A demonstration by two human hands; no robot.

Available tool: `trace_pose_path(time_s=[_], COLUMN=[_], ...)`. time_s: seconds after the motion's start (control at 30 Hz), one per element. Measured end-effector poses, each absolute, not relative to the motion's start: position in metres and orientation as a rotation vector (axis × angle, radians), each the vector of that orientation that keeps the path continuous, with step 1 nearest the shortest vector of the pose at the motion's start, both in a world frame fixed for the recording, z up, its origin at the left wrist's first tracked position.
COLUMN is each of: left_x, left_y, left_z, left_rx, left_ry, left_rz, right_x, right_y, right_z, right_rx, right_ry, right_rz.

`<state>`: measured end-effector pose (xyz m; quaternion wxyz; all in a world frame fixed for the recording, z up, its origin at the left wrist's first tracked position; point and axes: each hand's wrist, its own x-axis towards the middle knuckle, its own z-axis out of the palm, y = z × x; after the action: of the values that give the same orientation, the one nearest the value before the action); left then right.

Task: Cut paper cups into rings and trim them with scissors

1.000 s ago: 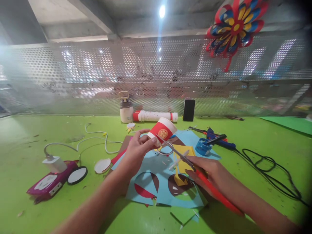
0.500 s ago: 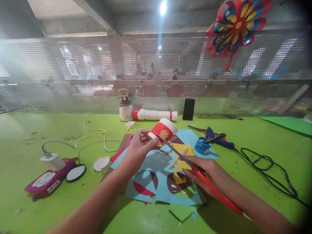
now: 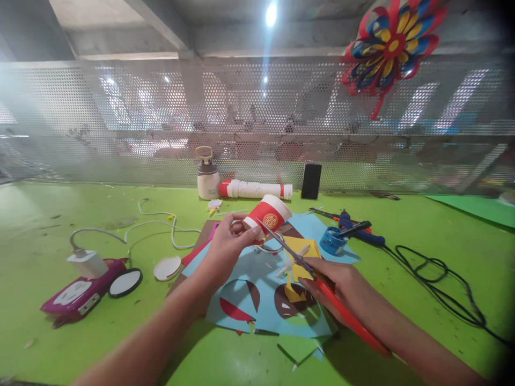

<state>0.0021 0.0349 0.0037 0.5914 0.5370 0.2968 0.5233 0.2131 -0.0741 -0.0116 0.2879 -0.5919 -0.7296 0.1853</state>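
Note:
My left hand [image 3: 227,244] grips a red and white paper cup [image 3: 269,215] with a gold emblem, tilted on its side above the paper pile. In my right hand [image 3: 332,281] are red-handled scissors [image 3: 341,308], their blades pointing up and left to the cup's lower edge. Whether the blades are cutting into the cup, I cannot tell. Beneath both hands lies light blue paper [image 3: 267,289] with round holes cut out. A yellow paper piece [image 3: 309,244] rests partly behind the scissors, with green scraps [image 3: 298,348] nearer me.
A purple power strip [image 3: 82,292] and a round white lid [image 3: 167,268] lie left. Behind stand a beige flask [image 3: 208,182], a stack of paper cups [image 3: 257,190] and a phone [image 3: 311,181]. Right are a blue jar [image 3: 333,241], a blue glue gun [image 3: 360,230] and its black cable [image 3: 438,284].
The cup and scissors have shifted very slightly left, with the hands keeping the same holds. The camera view has moved a little. Nothing was let go.

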Motion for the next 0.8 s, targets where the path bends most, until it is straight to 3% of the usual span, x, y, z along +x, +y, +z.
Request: trace_pose_path(time_s=[0.5, 0.8], left_x=[0.0027, -0.0018], left_y=[0.0381, 0.0386], left_z=[-0.0004, 0.0055], left_rx=[1.395, 1.114], left_ry=[0.759, 0.618], left_rz=[1.218, 1.133], right_x=[0.2159, 0.2156], right_y=[-0.0742, -0.0731], right_z=[-0.0132, -0.0144], right_rx=[-1.545, -1.538], right_ry=[-1.935, -1.936], right_rz=[0.513, 0.442])
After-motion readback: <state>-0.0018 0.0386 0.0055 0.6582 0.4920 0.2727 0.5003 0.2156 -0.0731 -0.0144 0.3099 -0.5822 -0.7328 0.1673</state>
